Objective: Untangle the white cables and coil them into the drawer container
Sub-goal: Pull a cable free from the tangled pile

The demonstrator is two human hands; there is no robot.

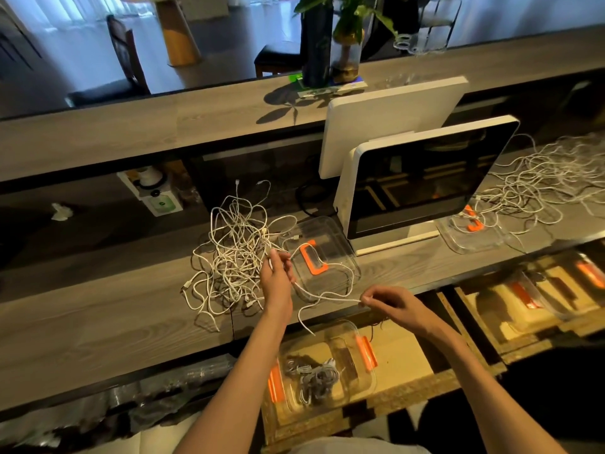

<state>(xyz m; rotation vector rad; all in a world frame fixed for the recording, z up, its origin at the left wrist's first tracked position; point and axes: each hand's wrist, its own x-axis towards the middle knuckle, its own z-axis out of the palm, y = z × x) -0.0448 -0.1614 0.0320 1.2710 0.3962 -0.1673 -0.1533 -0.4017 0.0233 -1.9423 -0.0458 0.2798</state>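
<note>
— White cables [235, 253], thin and limp, lie heaped on the worktop [98, 322]; they look light, and likely to snag if tugged.
— Best held where?
— Probably near a plug end, feeding slack. Left hand [276, 280] pinches one strand by the heap; right hand [393, 304] pinches it further along, above the drawer container [366, 378].

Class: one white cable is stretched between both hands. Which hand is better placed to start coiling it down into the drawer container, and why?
Probably the right hand: it pinches the cable near its free end, just above the drawer container. The left hand holds the cable beside the tangle, farther from the drawer.
</note>
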